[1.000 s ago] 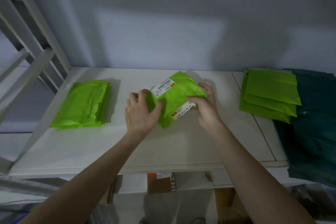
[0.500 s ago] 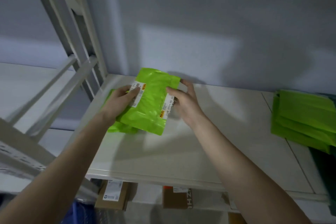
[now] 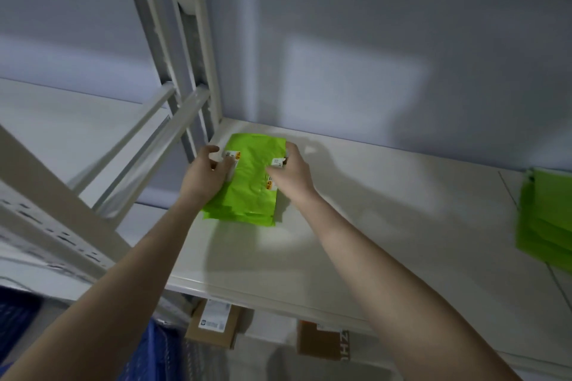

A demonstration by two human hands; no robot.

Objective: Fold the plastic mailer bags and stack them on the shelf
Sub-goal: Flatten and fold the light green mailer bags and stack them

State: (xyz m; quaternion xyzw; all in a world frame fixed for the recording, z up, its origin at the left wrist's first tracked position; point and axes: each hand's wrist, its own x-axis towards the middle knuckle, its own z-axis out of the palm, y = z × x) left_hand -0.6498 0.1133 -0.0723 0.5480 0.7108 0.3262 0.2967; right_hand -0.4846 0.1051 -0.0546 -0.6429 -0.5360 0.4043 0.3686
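A folded lime-green mailer bag [image 3: 252, 168] with white label strips lies on top of a stack of folded green bags [image 3: 240, 215] at the left end of the white shelf [image 3: 356, 226]. My left hand [image 3: 205, 173] holds the top bag's left edge, fingers curled on the label. On the bag's right edge rests my right hand [image 3: 289, 175], pinching beside the other label. A second pile of green mailer bags [image 3: 546, 216] sits at the shelf's right end, cut off by the frame.
Grey-white metal shelf uprights and braces [image 3: 182, 77] rise just left of the stack. A grey wall [image 3: 371, 49] backs the shelf. Below the shelf are cardboard boxes [image 3: 213, 328] and something blue [image 3: 148, 356].
Both hands carried the folded bag from the middle of the shelf to the left and set it down onto the left stack. The view swung left with it.
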